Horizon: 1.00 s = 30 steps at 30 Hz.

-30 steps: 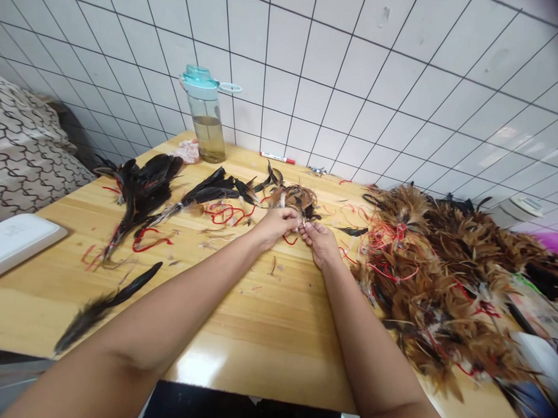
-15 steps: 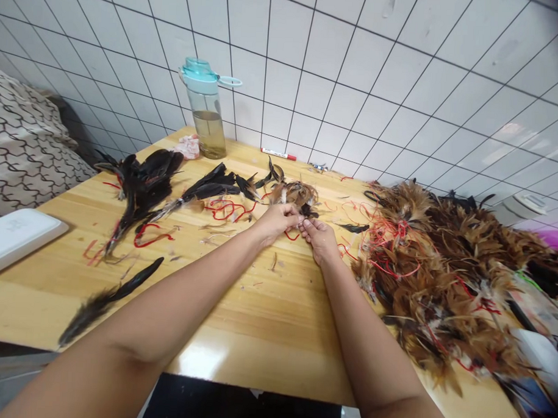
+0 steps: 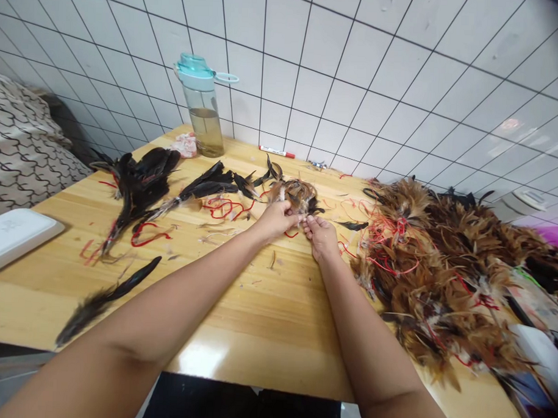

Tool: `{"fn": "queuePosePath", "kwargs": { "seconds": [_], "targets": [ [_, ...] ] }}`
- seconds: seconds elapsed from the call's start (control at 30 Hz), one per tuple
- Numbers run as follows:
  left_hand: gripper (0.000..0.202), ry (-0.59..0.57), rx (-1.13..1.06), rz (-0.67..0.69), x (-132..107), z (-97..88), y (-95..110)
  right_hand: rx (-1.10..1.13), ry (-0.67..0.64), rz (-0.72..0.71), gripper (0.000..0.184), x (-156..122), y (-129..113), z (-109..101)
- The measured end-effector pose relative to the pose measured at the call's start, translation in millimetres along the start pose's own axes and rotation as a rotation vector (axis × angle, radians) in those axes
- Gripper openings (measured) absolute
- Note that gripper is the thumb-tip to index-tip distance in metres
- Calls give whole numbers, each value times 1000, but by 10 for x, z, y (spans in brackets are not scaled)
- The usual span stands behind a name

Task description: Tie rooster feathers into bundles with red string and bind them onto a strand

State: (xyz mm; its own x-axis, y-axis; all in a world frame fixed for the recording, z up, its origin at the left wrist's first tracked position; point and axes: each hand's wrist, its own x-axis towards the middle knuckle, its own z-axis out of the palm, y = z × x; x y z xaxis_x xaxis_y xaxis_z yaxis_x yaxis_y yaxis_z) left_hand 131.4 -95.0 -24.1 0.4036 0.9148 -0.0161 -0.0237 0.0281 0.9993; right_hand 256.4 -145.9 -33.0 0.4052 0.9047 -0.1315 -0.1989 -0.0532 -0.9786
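Both my hands meet at the middle of a wooden table [image 3: 257,312]. My left hand [image 3: 277,219] is closed, pinching the base of a small bunch of brown feathers [image 3: 296,194] that fans away from me. My right hand [image 3: 321,236] is closed too, its fingertips pinched right against the left hand's at the bunch's base. A bit of red string [image 3: 291,235] shows under the hands; what the right fingers hold is too small to name.
A big heap of brown feathers tied with red string [image 3: 442,263] lies to the right. Black feathers [image 3: 142,183] and red string scraps [image 3: 224,208] lie to the left. A water bottle [image 3: 202,109], a marker [image 3: 276,151] and a white tray [image 3: 12,236] also stand around.
The hands have stayed together on the small bunch, with only slight finger shifts. The view has drifted a little.
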Motion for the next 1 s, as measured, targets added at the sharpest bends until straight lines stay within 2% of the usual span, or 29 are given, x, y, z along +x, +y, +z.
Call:
{"fn": "queuePosePath", "kwargs": {
  "seconds": [0.2, 0.33, 0.5, 0.7, 0.87, 1.0],
  "targets": [
    [23, 50, 367, 149, -23, -31, 63, -79, -15, -36, 27, -5, 26, 38],
    [19, 49, 428, 174, -18, -61, 77, -133, -30, -37, 26, 7, 47, 35],
    [12, 5, 352, 188, 16, -99, 27, -167, -53, -46, 23, 20, 59, 21],
    [13, -59, 50, 115, 35, -56, 22, -152, -96, -49, 23, 9, 58, 20],
    [16, -19, -135, 113, 11, -19, 68, -146, -81, -43, 24, 3, 55, 24],
    [18, 23, -172, 95, -19, 7, 103, -153, -67, -47, 25, 8, 52, 24]
  ]
}}
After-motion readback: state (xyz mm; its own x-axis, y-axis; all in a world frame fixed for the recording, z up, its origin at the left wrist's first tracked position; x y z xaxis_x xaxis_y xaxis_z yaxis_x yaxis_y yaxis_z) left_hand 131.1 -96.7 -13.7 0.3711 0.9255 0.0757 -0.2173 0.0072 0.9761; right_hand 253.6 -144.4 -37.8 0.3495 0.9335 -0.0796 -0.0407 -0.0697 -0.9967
